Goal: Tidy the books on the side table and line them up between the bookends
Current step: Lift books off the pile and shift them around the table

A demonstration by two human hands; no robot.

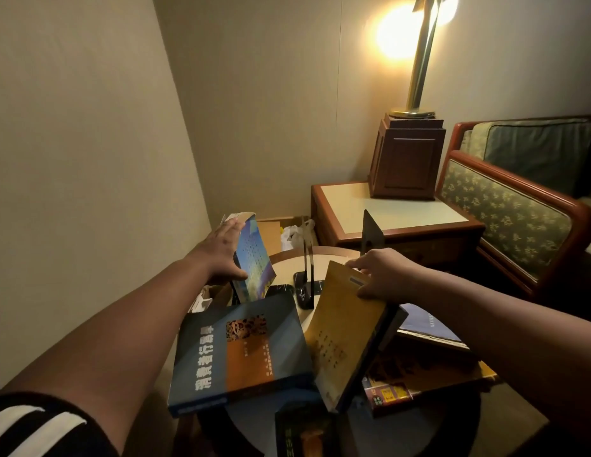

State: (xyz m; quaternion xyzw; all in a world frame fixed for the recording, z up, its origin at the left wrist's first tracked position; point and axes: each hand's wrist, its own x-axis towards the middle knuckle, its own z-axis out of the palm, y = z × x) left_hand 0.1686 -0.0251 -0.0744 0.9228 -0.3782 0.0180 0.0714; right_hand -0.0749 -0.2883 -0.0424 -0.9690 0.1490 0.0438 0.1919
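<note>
- Your right hand (384, 275) is clamped on the top edge of the yellow book (343, 328), fingers curled over it. The book stands tilted, its long axis running from the far top down to the near bottom.
- A dark edge shows behind this book. I cannot tell whether it is the back cover or a second book.
- The slot is the point to watch. It lies just beyond the yellow book, between the thin bookend (309, 265) and the farther bookend (370, 232). I judge your right hand the nearer one to it.
- Your left hand (226, 249) grips the blue paperback (252, 258), fingers along the back and thumb on the front. It is held nearly upright over the left edge of the side table (284, 258), so outside the thin bookend.
- Both bookends look like dark flat metal plates. The thin one is seen edge-on and has a glossy foot.
- The paperback cover bends softly at its top, so it may lean without support.
- The large blue book (241, 351) lies flat, thick and stiff, overhanging the near rim. More books lie flat at the right, partly under the yellow one.
</note>
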